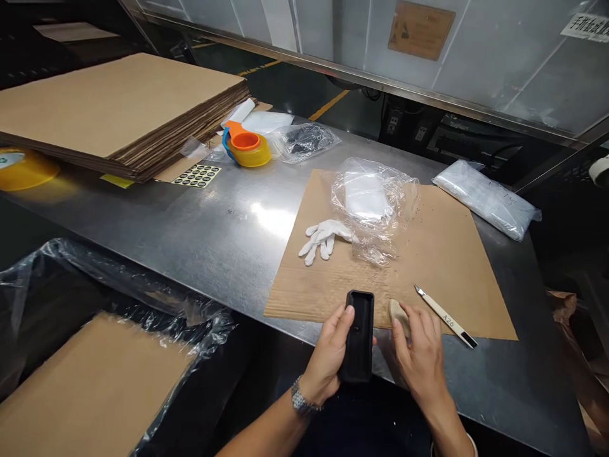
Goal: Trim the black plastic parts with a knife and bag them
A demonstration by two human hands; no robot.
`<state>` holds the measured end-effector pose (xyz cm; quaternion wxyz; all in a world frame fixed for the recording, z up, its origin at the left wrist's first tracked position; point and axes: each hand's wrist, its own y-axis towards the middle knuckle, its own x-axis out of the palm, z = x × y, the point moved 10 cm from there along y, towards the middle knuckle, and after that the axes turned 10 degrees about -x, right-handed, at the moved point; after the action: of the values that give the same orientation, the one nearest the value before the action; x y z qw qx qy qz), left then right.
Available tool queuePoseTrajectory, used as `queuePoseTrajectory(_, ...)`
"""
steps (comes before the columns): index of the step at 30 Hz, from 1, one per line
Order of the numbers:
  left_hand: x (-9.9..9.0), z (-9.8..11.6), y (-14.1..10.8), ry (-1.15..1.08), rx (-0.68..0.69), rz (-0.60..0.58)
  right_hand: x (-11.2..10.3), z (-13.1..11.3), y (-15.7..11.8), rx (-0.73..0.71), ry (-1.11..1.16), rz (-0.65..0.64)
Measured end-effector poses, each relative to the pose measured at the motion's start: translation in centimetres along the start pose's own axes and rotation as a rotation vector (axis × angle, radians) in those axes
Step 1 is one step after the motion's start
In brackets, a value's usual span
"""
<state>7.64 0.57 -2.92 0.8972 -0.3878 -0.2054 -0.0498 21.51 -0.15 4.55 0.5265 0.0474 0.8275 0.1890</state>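
Note:
My left hand [333,349] is wrapped round a black, open, box-like plastic part [359,336] with a hollow rectangular inside. It is held up over the table's front edge, its hollow facing me. To its right, my right hand [421,349] has its fingers curled and closed on a small tan pad [397,314] at the front edge of a cardboard sheet [323,285]. The pad's far side is partly covered by the fingers. Close by on the right lies a craft knife [447,317] with a pale handle marked A26, its blade pointing away from me.
White glove [328,238] and clear plastic bag [368,197] rest on the cardboard. Behind stand a tape dispenser [247,146], sticker sheet [197,176] and cardboard stack [118,108]. A wrapped packet [485,197] is at right. A plastic-lined bin [223,317] stands front left.

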Motion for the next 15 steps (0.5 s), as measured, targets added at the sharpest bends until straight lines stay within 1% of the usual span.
queuePoseTrajectory(2, 0.0, 2.4, 1.0, 0.223, 0.247, 0.099, 0.5, 1.3, -0.3, 0.018, -0.095, -0.019)
queuePoseTrajectory(3, 0.1, 3.3, 1.5, 0.292, 0.340, 0.139, 0.6, 2.0, -0.4, 0.026, -0.118, -0.019)
queuePoseTrajectory(5, 0.4, 4.2, 2.9, 0.362, 0.442, 0.183, 0.5, 3.3, -0.1, 0.034, -0.116, 0.000)
queuePoseTrajectory(7, 0.8, 4.8, 4.2, 0.416, 0.495, 0.220, 0.3, 4.3, 1.0, 0.023, -0.086, 0.024)
queuePoseTrajectory(9, 1.0, 5.3, 4.8, 0.478, 0.545, 0.267, 0.1, 4.9, 3.2, -0.008, -0.063, 0.042)
queuePoseTrajectory(11, 1.2, 5.6, 4.9, 0.528, 0.593, 0.309, 0.4, 5.3, 6.5, -0.051, -0.040, 0.046)
queuePoseTrajectory(13, 1.1, 5.8, 4.6, 0.563, 0.632, 0.345, 1.2, 5.6, 10.3, -0.093, -0.016, 0.030)
queuePoseTrajectory(15, 0.7, 5.7, 4.4, 0.601, 0.650, 0.369, 2.6, 5.8, 14.2, -0.125, -0.003, -0.007)
